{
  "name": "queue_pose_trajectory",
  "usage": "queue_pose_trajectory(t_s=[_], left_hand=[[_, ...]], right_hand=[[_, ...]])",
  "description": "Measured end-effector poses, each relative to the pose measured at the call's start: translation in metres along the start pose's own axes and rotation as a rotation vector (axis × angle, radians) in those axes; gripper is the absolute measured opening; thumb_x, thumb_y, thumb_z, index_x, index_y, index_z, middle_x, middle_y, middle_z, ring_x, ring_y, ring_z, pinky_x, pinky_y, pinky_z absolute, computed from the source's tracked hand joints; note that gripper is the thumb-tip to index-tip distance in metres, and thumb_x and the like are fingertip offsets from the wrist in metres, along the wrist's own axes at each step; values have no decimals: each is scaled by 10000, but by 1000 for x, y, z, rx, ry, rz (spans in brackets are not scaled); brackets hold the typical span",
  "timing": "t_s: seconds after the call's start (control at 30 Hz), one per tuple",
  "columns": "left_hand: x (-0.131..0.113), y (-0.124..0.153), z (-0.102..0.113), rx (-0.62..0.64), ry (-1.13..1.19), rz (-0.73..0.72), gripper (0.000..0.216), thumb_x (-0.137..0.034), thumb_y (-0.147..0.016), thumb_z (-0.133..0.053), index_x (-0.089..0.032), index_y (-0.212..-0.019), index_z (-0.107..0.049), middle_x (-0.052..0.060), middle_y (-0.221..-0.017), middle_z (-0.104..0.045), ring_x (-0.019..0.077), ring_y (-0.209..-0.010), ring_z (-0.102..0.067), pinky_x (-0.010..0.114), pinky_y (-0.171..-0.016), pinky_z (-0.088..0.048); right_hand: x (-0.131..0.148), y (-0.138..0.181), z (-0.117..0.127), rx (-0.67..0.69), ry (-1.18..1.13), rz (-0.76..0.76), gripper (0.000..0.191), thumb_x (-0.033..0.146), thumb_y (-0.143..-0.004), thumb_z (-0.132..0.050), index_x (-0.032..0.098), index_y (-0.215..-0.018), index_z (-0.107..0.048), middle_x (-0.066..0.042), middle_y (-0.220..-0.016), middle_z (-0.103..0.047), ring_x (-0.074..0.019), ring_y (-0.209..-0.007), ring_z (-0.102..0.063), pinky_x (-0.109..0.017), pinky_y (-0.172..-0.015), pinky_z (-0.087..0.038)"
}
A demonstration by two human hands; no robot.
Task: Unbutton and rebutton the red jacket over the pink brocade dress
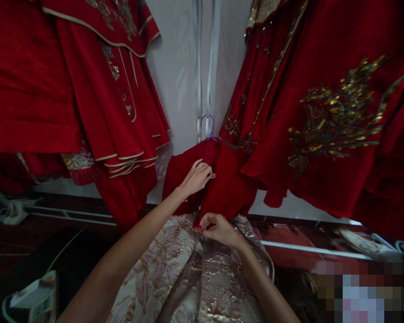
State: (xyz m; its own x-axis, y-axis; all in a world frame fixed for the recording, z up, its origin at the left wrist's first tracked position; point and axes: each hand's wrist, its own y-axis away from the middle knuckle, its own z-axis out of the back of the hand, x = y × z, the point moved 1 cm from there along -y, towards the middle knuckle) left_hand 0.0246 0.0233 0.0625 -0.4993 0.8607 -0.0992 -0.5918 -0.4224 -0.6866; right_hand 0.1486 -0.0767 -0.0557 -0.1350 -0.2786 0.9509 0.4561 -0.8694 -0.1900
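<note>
Low at my left a black mat point(74, 251) lies on a dark red floor point(3, 242), which runs back to a pale wall point(178, 89); the light is dim. In front of me, in the middle, the red top point(229, 193) hangs from a bluish hanger point(213, 123), plain and matte, its front parted low down. My right hand point(218, 228) has thumb and fingertips together, pinched on its lower edge beside a small gold ornament. Higher up, my left hand point(199, 176) is curled closed on its front, another gold ornament at the fingertips; both hands hide part of the cloth. Below it spreads shiny, flower-patterned brocade point(222, 282), crossed by my forearms. A white device point(30, 294) sits on the mat. Red garments with pale piping point(114, 98) crowd in from the left, and gold-embroidered red garments point(340, 112) from the right, narrowing the space around the top.
</note>
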Motion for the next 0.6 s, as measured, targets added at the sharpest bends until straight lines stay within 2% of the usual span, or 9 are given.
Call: queue_pose_trajectory(t_s=[0.13,0.2,0.3,0.37,0.47,0.6], left_hand=[[5,-4,1,50,-16,22,57,-198,-821,-513,-219,-774,-539,0,-753,-568,175,-854,-540,509,-1104,-196],[5,-4,3,79,-23,17,85,-191,-819,-501,-222,-754,-546,2,-736,-563,178,-856,-543,515,-1110,-184],[5,-2,6,124,-47,-35,162,-170,-843,-441,-235,-764,-568,6,-739,-570,171,-854,-550,500,-1121,-173],[7,0,6,125,-53,-63,194,-164,-856,-411,-242,-797,-578,5,-747,-573,165,-834,-552,490,-1124,-175],[10,0,3,73,-24,-28,160,-177,-855,-425,-235,-814,-568,6,-733,-557,167,-806,-546,487,-1115,-204],[12,-2,-1,1,-25,-5,106,-189,-840,-444,-220,-760,-505,2,-692,-510,169,-763,-529,470,-1104,-243]], right_hand=[[2,3,2,-12,24,-4,141,219,-680,-658,161,-793,-597,-8,-742,-630,-118,-682,-586,-237,-658,-470],[8,5,5,39,35,-12,205,249,-669,-687,165,-825,-585,-13,-774,-629,-123,-714,-586,-245,-674,-477],[24,4,16,188,107,-61,368,282,-606,-754,175,-909,-575,-16,-814,-621,-129,-739,-578,-249,-661,-485],[40,-3,29,209,195,-63,373,314,-626,-746,177,-931,-583,-16,-792,-617,-125,-705,-570,-248,-632,-482],[69,-19,51,24,294,69,242,335,-745,-641,175,-920,-590,-18,-768,-614,-118,-680,-567,-252,-635,-477],[97,-38,67,-150,298,197,184,322,-776,-598,180,-894,-587,-36,-861,-620,-125,-751,-589,-267,-704,-504]])
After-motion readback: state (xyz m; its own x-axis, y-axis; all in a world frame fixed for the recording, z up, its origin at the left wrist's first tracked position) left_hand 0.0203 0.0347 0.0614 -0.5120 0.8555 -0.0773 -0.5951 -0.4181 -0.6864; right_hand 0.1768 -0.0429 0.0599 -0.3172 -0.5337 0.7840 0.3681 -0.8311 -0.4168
